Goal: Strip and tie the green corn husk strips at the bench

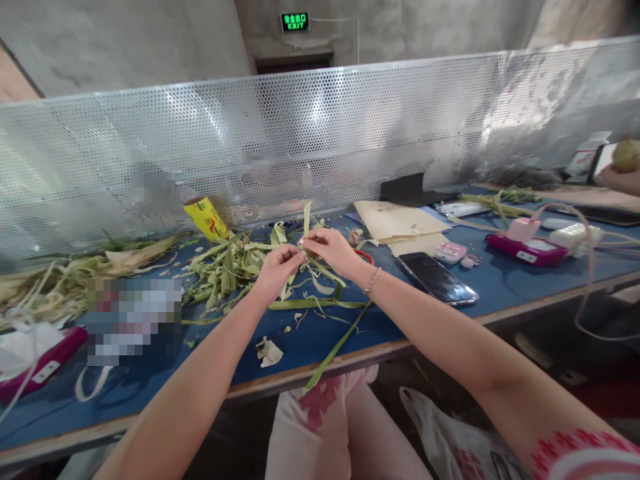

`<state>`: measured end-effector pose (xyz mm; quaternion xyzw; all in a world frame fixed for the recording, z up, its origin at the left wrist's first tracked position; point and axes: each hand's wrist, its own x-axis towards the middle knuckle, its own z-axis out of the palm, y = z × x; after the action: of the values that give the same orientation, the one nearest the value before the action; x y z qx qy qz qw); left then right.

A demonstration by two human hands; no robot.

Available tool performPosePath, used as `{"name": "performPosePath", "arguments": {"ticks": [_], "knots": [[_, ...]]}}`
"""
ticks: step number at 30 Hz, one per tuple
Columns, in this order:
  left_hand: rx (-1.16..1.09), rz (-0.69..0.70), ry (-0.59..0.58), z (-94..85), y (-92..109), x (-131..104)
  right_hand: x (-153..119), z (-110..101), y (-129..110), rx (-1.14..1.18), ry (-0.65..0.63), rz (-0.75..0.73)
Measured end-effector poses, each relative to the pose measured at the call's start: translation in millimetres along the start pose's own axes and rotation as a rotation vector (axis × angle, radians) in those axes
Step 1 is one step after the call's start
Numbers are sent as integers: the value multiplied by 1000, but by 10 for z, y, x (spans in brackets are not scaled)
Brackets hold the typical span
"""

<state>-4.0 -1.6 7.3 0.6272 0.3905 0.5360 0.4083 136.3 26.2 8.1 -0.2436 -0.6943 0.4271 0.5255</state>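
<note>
My left hand [278, 268] and my right hand [331, 249] meet above the blue table, fingertips pinched together. A pale green leaf strip [307, 219] stands up from between the fingers, and thin shreds hang beneath them. The right fingers close on this strip; whatever the left fingertips pinch is too small to make out. Behind and left of the hands lies a heap of green stems and leaf pieces [215, 275]. Below them, a long flat green leaf [295, 304] rests on the table, and another narrow leaf [327, 363] hangs over the front edge.
A perforated metal screen [200, 140] runs along the back. A yellow packet [207, 219] stands behind the heap. To the right are brown cardboard [395, 220], a phone [437, 279], a pink case [451, 252] and a purple power strip [530, 251] with cables. Another person's hand [620, 179] shows far right.
</note>
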Motion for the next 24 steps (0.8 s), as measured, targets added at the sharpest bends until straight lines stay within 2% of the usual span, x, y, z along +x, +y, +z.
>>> {"name": "performPosePath", "arguments": {"ticks": [9, 17, 20, 24], "knots": [[21, -2, -4, -11, -12, 7, -38, 27, -36, -188, 60, -82], [66, 5, 83, 5, 26, -7, -49, 66, -56, -200, 95, -54], [-18, -40, 48, 24, 32, -10, -48, 62, -65, -226, 114, -62], [-74, -55, -18, 32, 8, -8, -59, 34, -73, -391, 138, -131]]}}
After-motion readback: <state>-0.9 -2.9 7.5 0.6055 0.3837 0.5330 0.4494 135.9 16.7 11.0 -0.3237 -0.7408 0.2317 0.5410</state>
